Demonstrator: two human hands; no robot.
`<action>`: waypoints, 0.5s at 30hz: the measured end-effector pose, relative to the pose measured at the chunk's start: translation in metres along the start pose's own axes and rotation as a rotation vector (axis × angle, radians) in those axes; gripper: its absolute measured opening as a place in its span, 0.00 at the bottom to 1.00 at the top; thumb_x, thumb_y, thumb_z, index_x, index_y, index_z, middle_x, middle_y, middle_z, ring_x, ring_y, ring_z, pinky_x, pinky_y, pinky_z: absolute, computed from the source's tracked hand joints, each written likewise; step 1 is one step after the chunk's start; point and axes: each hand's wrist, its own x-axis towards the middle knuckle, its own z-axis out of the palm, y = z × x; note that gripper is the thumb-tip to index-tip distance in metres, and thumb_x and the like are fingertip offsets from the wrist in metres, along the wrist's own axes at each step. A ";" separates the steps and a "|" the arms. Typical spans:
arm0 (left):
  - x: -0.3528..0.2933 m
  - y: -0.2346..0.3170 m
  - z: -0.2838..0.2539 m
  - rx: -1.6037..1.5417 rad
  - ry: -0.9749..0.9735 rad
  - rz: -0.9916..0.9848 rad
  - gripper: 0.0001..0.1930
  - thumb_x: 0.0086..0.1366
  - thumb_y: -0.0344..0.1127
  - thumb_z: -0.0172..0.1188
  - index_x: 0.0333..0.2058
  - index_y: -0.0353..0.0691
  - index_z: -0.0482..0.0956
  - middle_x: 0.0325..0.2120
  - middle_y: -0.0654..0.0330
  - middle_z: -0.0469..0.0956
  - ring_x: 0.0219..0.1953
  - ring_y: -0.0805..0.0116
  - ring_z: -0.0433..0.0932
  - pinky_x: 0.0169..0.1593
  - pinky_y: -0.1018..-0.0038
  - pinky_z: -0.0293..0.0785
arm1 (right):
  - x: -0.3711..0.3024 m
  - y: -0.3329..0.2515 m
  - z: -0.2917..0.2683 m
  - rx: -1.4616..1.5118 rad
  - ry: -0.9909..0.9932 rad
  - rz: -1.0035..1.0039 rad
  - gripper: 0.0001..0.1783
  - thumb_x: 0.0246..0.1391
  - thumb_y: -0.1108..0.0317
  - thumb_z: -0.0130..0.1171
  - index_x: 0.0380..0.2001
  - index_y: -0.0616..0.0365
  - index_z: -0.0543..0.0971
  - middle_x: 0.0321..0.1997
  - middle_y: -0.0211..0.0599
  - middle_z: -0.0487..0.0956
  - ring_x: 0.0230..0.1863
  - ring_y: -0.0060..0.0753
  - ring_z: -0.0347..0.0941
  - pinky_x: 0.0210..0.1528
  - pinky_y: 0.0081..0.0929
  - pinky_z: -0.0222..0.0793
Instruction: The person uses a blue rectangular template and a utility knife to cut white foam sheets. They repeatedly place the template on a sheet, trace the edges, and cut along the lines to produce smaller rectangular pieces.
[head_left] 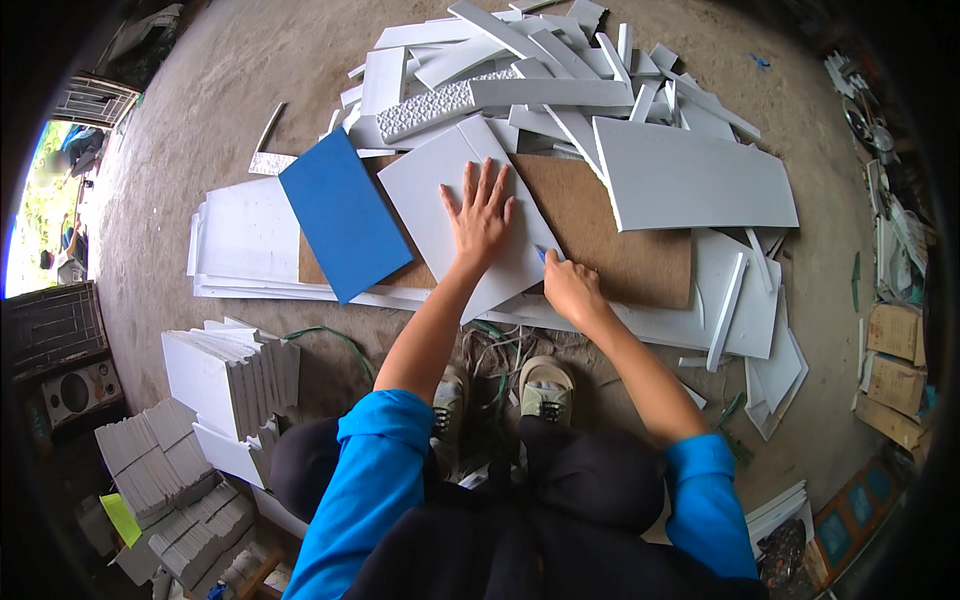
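Note:
My left hand lies flat, fingers spread, on a white foam sheet. At that sheet's right edge my right hand is closed round a small blue utility knife, mostly hidden by the fingers. A thin line runs across the sheet near its far corner. Under it lies a brown board, which rests on a stack of larger white sheets. To the left a blue rectangular panel lies slanted over the brown board.
A heap of white offcuts lies beyond the board, with a large white piece at right. Stacked white panels stand near my left knee. Cardboard boxes sit far right. Green strips lie near my shoes.

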 end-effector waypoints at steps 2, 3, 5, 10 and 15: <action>0.000 0.000 0.001 0.008 0.000 0.002 0.26 0.60 0.47 0.44 0.57 0.57 0.54 0.60 0.67 0.48 0.63 0.64 0.41 0.57 0.42 0.32 | -0.010 0.005 0.004 0.024 -0.017 0.016 0.10 0.50 0.70 0.40 0.34 0.64 0.65 0.26 0.55 0.75 0.34 0.52 0.74 0.35 0.46 0.68; 0.001 0.001 0.001 0.010 0.000 0.005 0.26 0.60 0.47 0.44 0.57 0.57 0.54 0.60 0.67 0.48 0.63 0.64 0.41 0.57 0.42 0.32 | -0.014 0.008 0.007 0.043 -0.025 0.031 0.10 0.53 0.67 0.39 0.34 0.63 0.64 0.26 0.56 0.75 0.33 0.55 0.73 0.36 0.49 0.66; 0.001 0.001 0.002 0.019 0.000 0.009 0.26 0.60 0.47 0.44 0.57 0.57 0.54 0.60 0.67 0.48 0.63 0.64 0.41 0.57 0.42 0.33 | -0.024 0.012 0.011 0.045 -0.025 0.039 0.10 0.53 0.67 0.38 0.34 0.63 0.64 0.26 0.57 0.75 0.33 0.56 0.72 0.36 0.50 0.66; 0.002 0.000 0.001 0.040 -0.006 0.010 0.26 0.60 0.47 0.44 0.57 0.57 0.53 0.60 0.68 0.47 0.63 0.64 0.41 0.57 0.43 0.33 | -0.051 0.018 0.018 0.021 -0.004 0.039 0.09 0.48 0.73 0.41 0.34 0.64 0.64 0.25 0.56 0.75 0.33 0.55 0.73 0.35 0.48 0.67; 0.008 -0.003 0.001 0.076 -0.031 0.021 0.30 0.57 0.53 0.47 0.57 0.54 0.53 0.58 0.62 0.50 0.61 0.61 0.43 0.57 0.45 0.34 | -0.053 0.027 0.013 0.069 -0.019 0.030 0.10 0.52 0.68 0.40 0.36 0.63 0.64 0.23 0.56 0.75 0.30 0.56 0.73 0.34 0.48 0.67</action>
